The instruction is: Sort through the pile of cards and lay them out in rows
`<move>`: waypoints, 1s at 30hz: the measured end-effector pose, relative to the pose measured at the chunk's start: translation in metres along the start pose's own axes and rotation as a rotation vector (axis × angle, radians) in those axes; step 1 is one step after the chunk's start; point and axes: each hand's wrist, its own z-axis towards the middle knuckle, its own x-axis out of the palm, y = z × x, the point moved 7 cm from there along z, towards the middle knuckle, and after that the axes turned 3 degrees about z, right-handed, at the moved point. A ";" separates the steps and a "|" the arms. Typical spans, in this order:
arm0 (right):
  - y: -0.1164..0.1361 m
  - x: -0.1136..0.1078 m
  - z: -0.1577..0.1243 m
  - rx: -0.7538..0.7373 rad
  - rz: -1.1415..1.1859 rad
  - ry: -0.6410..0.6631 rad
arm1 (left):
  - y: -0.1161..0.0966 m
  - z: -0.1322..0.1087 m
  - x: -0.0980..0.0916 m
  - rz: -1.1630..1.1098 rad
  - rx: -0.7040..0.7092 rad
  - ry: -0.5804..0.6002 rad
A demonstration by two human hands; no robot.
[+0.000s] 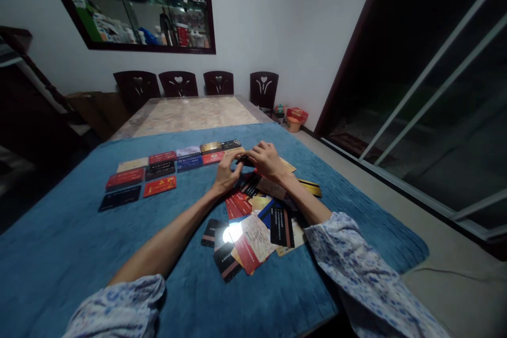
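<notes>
Between my two hands, just above the far side of a loose heap of plastic cards point(259, 237), is a dark card point(246, 160). My left hand point(227, 171) pinches it from the left with thumb and fingers. From the right, my right hand point(266, 158) has its fingers closed over the same card, hiding much of it. Black, red, blue, white and yellow cards overlap at odd angles in the heap, partly under my right forearm. To the left, rows of cards lie side by side, among them a black card point(120, 198) and a red-orange card point(160, 186).
A blue cloth point(178, 285) covers the near part of the marble-patterned table point(198, 108). Several dark chairs point(178, 83) stand at the far end. A glass door point(435, 116) is on the right, and a wall cabinet point(134, 5) hangs at the back left.
</notes>
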 end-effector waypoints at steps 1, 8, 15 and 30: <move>0.001 0.002 0.000 -0.001 0.000 0.014 | 0.000 0.000 0.000 0.000 -0.001 -0.005; 0.002 0.019 0.001 0.081 0.056 0.082 | 0.001 0.001 -0.002 0.038 -0.104 0.031; -0.011 0.020 -0.008 0.190 0.186 0.125 | 0.006 0.001 -0.003 0.107 -0.217 0.056; -0.028 0.027 -0.021 0.275 0.255 0.044 | 0.022 0.000 -0.007 0.155 -0.321 0.004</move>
